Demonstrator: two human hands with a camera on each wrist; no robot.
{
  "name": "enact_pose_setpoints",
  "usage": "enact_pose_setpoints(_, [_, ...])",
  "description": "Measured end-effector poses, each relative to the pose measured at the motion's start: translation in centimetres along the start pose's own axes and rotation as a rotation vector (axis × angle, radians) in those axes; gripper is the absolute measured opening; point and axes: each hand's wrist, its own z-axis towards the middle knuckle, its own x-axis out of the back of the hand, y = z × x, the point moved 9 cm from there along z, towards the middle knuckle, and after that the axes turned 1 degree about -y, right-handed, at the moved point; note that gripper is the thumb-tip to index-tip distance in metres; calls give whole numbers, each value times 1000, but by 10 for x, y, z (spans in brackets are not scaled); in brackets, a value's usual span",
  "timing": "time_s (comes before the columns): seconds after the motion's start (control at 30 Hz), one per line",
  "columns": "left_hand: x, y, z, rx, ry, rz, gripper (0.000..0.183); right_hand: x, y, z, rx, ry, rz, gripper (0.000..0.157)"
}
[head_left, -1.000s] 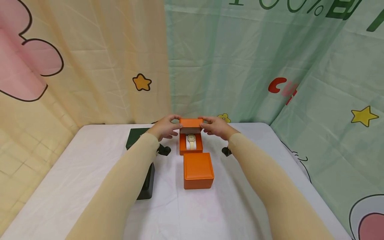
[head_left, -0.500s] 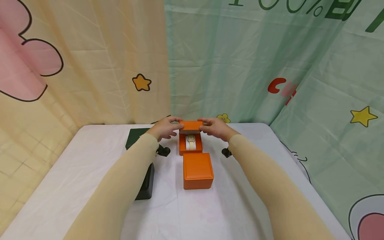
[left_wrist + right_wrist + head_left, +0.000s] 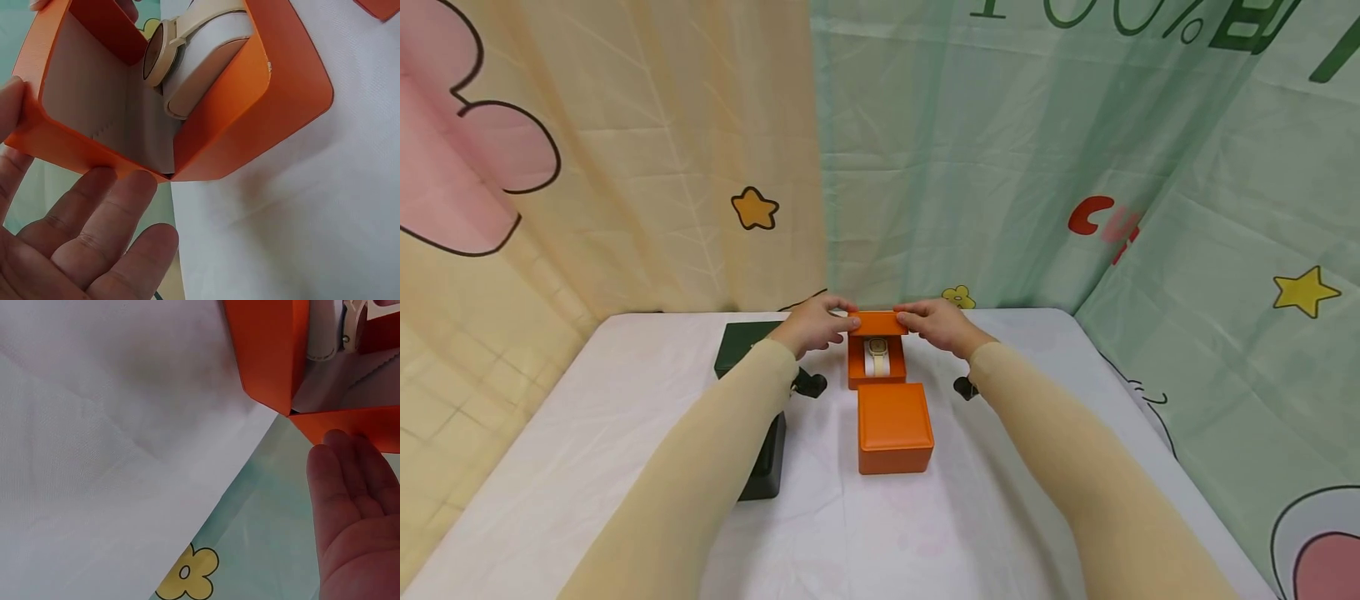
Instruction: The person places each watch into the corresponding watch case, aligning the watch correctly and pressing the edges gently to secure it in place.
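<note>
At the far end of the table, an orange watch box (image 3: pixel 855 375) stands with its hinged lid (image 3: pixel 877 323) partly raised. A watch (image 3: pixel 877 347) with a cream strap sits inside it on a white cushion (image 3: pixel 212 53). My left hand (image 3: pixel 815 323) pinches the lid's left corner, thumb on the front edge; in the left wrist view several fingers touch the lid's side. The lid's right corner is held by my right hand (image 3: pixel 942 325), its thumb on the front edge too. In the right wrist view its fingertips (image 3: pixel 340 440) lie along the lid's side, thumb mostly hidden.
A second orange box (image 3: pixel 895 425), closed, stands just in front of the watch box. To the left, a dark green box (image 3: pixel 737 343) and a black box (image 3: pixel 767 467) are partly covered by my left sleeve. Patterned curtains (image 3: pixel 1000 167) hang behind the white-covered table (image 3: pixel 850 542).
The lid has tilted forward and down in both hands, from standing more upright to lower over the watch. The other boxes have stayed in place.
</note>
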Motion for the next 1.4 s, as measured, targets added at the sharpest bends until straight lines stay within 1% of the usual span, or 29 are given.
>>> enact_pose_setpoints(0.13, [-2, 0, -1, -8, -13, 13, 44, -1, 2, -1, -8, 4, 1, 47])
enact_pose_setpoints(0.27, [-4, -3, -1, -1, -25, 25, 53, -2, 4, -2, -17, 3, -1, 47])
enact_pose_setpoints(0.37, [-4, -5, -1, 9, -22, 45, 57, -3, 5, -3, -15, 3, -7, 48])
enact_pose_setpoints(0.47, [-3, -6, -1, 18, -13, 62, 56, -5, 6, -3, -16, -3, -11, 49])
enact_pose_setpoints(0.63, [-2, -7, 0, 18, -4, 81, 54, -8, 6, -5, -28, -29, 2, 56])
enact_pose_setpoints(0.83, [-3, -10, 1, 5, 8, 113, 55, -11, 9, -9, -42, -52, -37, 62])
enact_pose_setpoints(0.97, [-4, -11, -2, -7, 8, 118, 55, -13, 11, -10, -55, -53, -56, 66])
enact_pose_setpoints(1.13, [-7, -12, -7, -30, 12, 125, 55, -16, 12, -13, -53, -49, -89, 67])
enact_pose_setpoints(1.4, [-10, -15, -9, -54, 50, 143, 53, -21, 15, -16, -54, -65, -104, 68])
